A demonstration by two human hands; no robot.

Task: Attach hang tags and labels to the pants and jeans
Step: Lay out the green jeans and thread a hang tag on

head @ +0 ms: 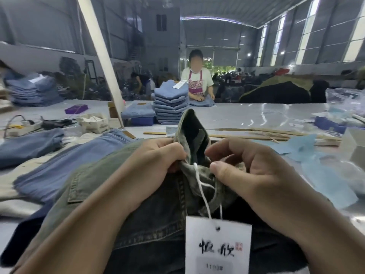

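Hands (pixel 158 157) (pixel 243 165) pinch jeans (pixel 150 224); tag (pixel 217 246) hangs toward viewer.

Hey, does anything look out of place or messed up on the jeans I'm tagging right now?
Nothing stands out. The left hand and right hand pinch the dark olive denim waistband, and the white paper hang tag hangs intact from its white string.

Head camera looks forward and down, close over the table (pixel 256 115), edges somewhat warped.
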